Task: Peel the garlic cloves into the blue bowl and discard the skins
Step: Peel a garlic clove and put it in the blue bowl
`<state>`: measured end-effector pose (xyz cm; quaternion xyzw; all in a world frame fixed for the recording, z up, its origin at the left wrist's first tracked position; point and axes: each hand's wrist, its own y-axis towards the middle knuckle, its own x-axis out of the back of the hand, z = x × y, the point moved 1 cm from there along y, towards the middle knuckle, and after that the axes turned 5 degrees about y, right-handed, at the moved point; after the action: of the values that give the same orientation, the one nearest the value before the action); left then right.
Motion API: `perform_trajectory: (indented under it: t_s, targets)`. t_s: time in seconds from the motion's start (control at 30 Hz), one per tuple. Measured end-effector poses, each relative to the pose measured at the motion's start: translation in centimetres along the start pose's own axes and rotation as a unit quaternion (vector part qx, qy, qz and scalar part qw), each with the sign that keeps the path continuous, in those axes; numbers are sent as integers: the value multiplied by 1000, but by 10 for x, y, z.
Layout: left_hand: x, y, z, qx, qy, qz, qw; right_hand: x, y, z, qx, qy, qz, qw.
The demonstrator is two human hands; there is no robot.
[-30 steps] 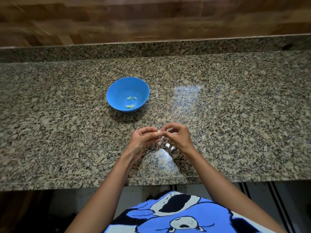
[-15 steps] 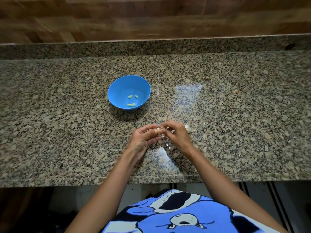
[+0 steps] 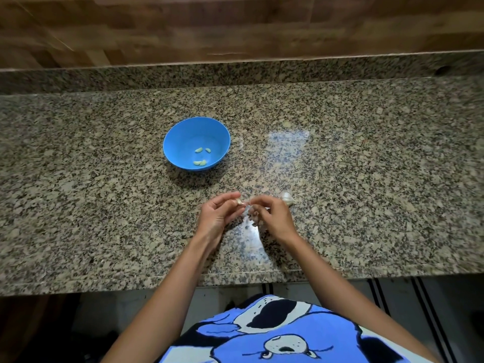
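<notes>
1. Left hand (image 3: 218, 217): we record the fingers curled, with thumb and fingertips pinching a garlic clove (image 3: 238, 202). The clove is held just above the counter, between the two hands.

2. Right hand (image 3: 275, 218): fingers curled, with the fingertips pinching a thin pale strip of skin (image 3: 248, 204) that leads back to the clove. The two hands nearly meet at the fingertips.

3. Pale scraps (image 3: 246, 214): we note these below the fingertips. They lie close to a patch of glare, and we cannot tell how many there are.

4. Garlic bulb (image 3: 287, 198): white and part-covered by the right hand. It lies on the counter just beyond that hand's knuckles.

5. Blue bowl (image 3: 180, 134): it stands upright on the counter, beyond the hands and a little to the left, well apart from them.

6. Peeled cloves (image 3: 200, 162): we count about four in the bottom of the bowl. Two lie toward its far side and a touching pair toward its near side.

7. Counter (image 3: 366, 179): speckled granite with a low raised ledge (image 3: 235, 73) of the same stone along the back.

8. Wall (image 3: 235, 27): brown wood blocks, blurred.

9. Shirt (image 3: 288, 326): blue with a cartoon dog print, at the bottom edge of the view below the counter front.
</notes>
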<state>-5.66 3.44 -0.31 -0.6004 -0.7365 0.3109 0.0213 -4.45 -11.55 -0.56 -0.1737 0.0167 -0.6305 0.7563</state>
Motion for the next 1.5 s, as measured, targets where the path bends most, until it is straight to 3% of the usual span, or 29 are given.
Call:
perform_trajectory:
  t_s: [0.17,0.27,0.4,0.5,0.6,0.73,0.77,0.8,0.83,0.87,0.93,1.0,1.03,1.07,1.1,1.17,1.2,1.23,1.37,1.5]
  targets:
    - [-6,-1,4,-81,159,8,984,-4,-1,5,-56,98,32,993]
    - [-9,-2,4,-87,180,17,980,-1,-2,6,-59,119,12,991]
    - [-9,-1,4,-92,223,36,970,1,-3,7,-7,6,-20,1000]
    - [-5,3,1,-97,257,69,959,3,-6,9,31,-44,10,998]
    - [-2,7,-2,-93,244,89,961,5,-8,12,-54,149,62,985]
    - [-1,9,-3,-77,218,116,966,0,-15,15,-240,408,56,879]
    - [-2,9,-2,-71,220,112,966,-2,-16,14,-236,409,45,880]
    - [-3,9,0,-61,222,100,968,-3,-16,13,-197,342,32,918]
    - [-4,9,2,-44,222,80,971,-2,-15,11,-124,204,15,971]
    - [-6,9,4,-18,217,56,974,-2,-12,9,-24,19,-5,1000]
    - [-6,9,5,35,198,23,979,-4,-7,8,131,-230,-9,964]
    - [-6,9,4,55,188,18,980,-4,-4,8,152,-271,3,950]
    - [-5,9,3,47,181,21,982,-4,-4,10,121,-216,-4,969]
    - [-4,8,2,32,166,29,985,-4,-5,13,53,-93,-16,994]
    - [-3,8,0,17,148,37,988,-5,-6,17,-40,72,-17,996]
    - [-4,7,-4,-8,124,56,991,-7,-11,25,-213,365,-9,906]
    - [-6,6,-5,-15,123,62,990,-6,-12,24,-249,420,-10,872]
    - [-6,6,-6,-19,125,67,990,-6,-13,25,-258,433,-9,864]
    - [-3,6,-4,-5,92,61,994,-5,-13,21,-170,312,-17,935]
    - [-3,2,-4,7,66,43,997,-4,-11,17,-156,299,-15,941]
